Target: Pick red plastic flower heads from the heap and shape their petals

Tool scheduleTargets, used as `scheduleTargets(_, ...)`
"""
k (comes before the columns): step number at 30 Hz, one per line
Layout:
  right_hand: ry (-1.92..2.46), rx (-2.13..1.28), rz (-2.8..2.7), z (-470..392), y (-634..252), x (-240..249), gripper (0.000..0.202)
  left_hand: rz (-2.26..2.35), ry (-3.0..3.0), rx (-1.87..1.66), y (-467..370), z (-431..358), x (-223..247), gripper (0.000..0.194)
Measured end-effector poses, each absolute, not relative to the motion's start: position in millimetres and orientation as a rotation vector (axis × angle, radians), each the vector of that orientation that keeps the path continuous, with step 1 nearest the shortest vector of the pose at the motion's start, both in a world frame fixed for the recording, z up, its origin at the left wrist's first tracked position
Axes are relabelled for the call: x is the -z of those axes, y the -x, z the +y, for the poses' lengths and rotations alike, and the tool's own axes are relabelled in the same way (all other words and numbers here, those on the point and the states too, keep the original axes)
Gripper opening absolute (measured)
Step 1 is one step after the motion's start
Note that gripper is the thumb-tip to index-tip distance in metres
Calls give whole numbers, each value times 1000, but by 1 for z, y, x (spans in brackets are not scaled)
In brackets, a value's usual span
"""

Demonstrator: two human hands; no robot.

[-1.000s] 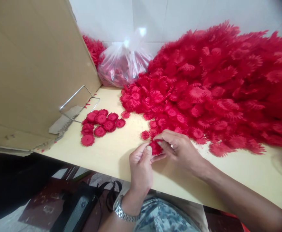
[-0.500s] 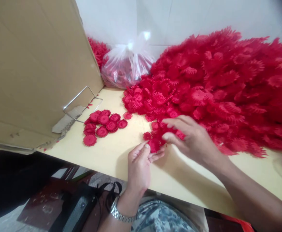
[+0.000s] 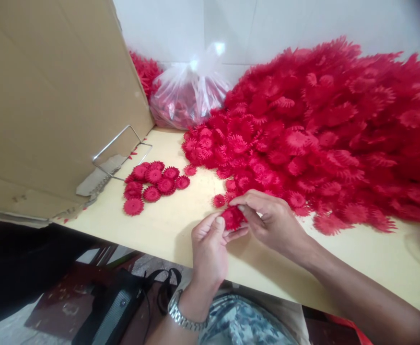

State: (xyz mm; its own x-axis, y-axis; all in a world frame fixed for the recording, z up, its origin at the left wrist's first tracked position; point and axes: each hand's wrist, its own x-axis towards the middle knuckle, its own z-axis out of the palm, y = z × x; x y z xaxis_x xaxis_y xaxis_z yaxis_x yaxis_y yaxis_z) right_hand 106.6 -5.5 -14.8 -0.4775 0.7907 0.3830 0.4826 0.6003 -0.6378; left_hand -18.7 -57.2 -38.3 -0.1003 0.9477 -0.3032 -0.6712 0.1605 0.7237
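My left hand [image 3: 210, 247], with a metal watch [image 3: 181, 311] on its wrist, is closed on a red fringed flower disc [image 3: 232, 218], thumb on top and fingers beneath. Pinched together, the thumb and forefinger of my right hand [image 3: 269, 218] meet the upper right edge of that disc. Whether it is one layer or a small stack I cannot tell. Just beyond my hands lies a small loose disc [image 3: 218, 201]. Left of them sits a cluster of similar discs [image 3: 166, 185], some stacked, flat on the pale tabletop [image 3: 152, 230].
A large heap of red fringed pieces [image 3: 303, 139] covers the table's back right. A clear plastic bag [image 3: 192, 96] of red pieces stands by the wall. On the left rise a cardboard box [image 3: 52, 105] and a bent wire frame [image 3: 112, 143]. A black bag [image 3: 112, 306] lies below the table.
My right hand has come down and left from above the heap's edge, its spread fingers closing to a pinch at the disc. My left hand has barely moved.
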Motion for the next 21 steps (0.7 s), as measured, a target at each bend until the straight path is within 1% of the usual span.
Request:
scheduleTargets(6, 1326, 224, -2210, 23, -130, 15, 31, 988, -373, -1423, 27, -55, 37, 17)
scheduleTargets(8, 1391, 354, -2264, 29, -135, 11, 32, 1003, -349, -1399, 28, -55, 37, 17)
scheduleTargets(9, 1377, 358, -2278, 28, -135, 10, 31, 1001, -341, -1391, 28, -55, 36, 17)
scheduleTargets(11, 1270, 199, -2278, 21, -129, 7, 26, 984, -339, -1385, 27, -54, 36, 16)
scheduleTargets(14, 1111, -334, -2285, 4, -113, 8, 14, 942, -361, -1391, 23, -54, 36, 12)
scheduleTargets(16, 1093, -656, -2254, -4, -104, 11, 4, 906, -374, -1388, 20, -55, 36, 14)
scheduleTargets(18, 1100, -860, -2155, -7, -100, 14, 7, 891, -396, -1382, 19, -57, 37, 15)
scheduleTargets(21, 1059, -1071, -1986, -7, -100, 18, 7, 908, -423, -1383, 19, -59, 39, 14)
